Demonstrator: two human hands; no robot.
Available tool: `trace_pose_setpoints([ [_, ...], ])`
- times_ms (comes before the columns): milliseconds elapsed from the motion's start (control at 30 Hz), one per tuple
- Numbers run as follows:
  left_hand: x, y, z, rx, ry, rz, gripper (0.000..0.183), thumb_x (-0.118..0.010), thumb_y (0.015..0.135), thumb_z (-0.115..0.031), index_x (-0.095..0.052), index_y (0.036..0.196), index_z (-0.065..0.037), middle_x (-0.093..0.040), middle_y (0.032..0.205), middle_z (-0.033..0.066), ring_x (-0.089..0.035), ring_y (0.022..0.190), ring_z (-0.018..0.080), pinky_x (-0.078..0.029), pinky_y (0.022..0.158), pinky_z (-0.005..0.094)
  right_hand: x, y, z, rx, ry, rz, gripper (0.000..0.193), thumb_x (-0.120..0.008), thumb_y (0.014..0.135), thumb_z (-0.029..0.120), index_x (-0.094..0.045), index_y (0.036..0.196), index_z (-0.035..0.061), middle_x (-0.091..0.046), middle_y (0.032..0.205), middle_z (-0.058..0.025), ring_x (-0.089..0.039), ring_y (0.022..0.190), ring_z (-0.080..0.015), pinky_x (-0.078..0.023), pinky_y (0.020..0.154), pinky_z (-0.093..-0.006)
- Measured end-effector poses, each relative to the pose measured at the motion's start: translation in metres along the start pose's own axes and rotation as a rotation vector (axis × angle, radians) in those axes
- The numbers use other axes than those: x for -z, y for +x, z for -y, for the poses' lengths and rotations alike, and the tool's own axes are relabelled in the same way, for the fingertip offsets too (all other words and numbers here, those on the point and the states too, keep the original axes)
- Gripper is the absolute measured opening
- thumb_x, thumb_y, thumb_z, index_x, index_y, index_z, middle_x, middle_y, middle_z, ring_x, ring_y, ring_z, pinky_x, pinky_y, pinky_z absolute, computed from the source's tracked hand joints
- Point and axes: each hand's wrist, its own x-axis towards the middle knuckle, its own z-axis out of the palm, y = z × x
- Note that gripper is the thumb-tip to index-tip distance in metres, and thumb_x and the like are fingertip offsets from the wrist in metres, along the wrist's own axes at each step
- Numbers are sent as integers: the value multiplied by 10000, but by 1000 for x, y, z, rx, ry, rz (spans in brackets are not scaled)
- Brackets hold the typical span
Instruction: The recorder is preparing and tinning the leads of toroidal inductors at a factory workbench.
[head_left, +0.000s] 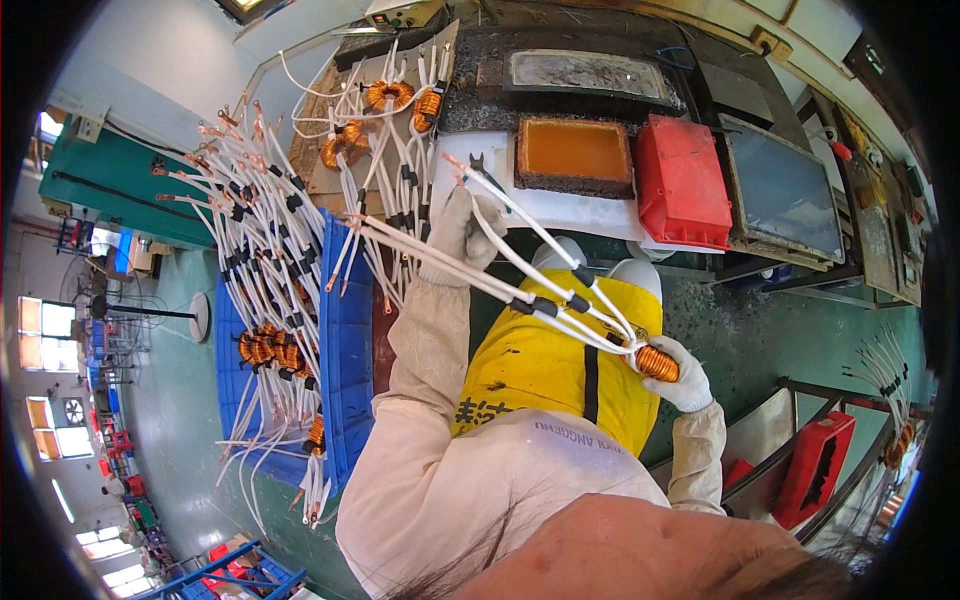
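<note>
My right hand, in a white glove, is closed around a copper-wound ring coil. Long white leads with black sleeves run from the coil up and left across my lap. Their bare copper ends fan out around my left hand, also gloved, whose fingers are closed on the leads near those ends. Just beyond the left hand, a dark tool with a forked tip shows on a white sheet; the rest of it is partly hidden. A yellow apron covers my lap.
A blue crate full of similar coils stands at my left. More coils lie on cardboard at the back left. Ahead are a tray of amber liquid, a silvery-grey trough and a red box. A metal rack stands right.
</note>
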Motion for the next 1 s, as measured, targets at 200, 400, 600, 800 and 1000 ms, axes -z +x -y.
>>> trace_pose_setpoints([
  [200, -24, -2, 12, -116, 125, -214, 323, -451, 997, -404, -533, 996, -91, -559, 765, 31, -530, 580, 107, -484, 519, 243, -3, -1, -1, 24, -29, -15, 657, -796, 682, 36, -518, 1277, 37, -563, 1201, -82, -555, 1107, -199, -415, 1003, -310],
  [400, -30, 5, 10, -70, 315, -303, 393, -415, 1001, -425, -576, 989, -67, -554, 740, 12, -539, 613, 89, -494, 550, 247, -3, -2, -3, 48, -144, -29, 624, -795, 684, 49, -544, 1255, 46, -569, 1180, -86, -562, 1092, -209, -428, 985, -312],
  [600, -39, 2, -7, 1, 426, -363, 490, -395, 999, -467, -618, 951, -34, -579, 676, 30, -495, 473, 86, -446, 432, 204, -3, -1, 2, 47, -182, -18, 644, -796, 666, 62, -543, 1258, 47, -582, 1148, -101, -575, 1075, -216, -433, 969, -314],
  [800, -12, 3, 7, 227, 51, -310, 450, -404, 1000, -418, -591, 883, -26, -541, 641, 21, -479, 411, 90, -439, 368, 183, -3, -3, 9, 83, -323, 17, 635, -792, 668, 55, -547, 1253, 52, -583, 1129, -99, -581, 1058, -222, -438, 956, -315],
  [1000, 23, 2, 38, 302, -251, -303, 488, -412, 984, -486, -558, 1006, -21, -538, 718, 13, -501, 521, 63, -428, 406, 142, -2, -8, -7, 110, -193, -47, 651, -800, 650, 48, -548, 1250, 50, -584, 1131, -109, -583, 1059, -234, -442, 951, -330],
])
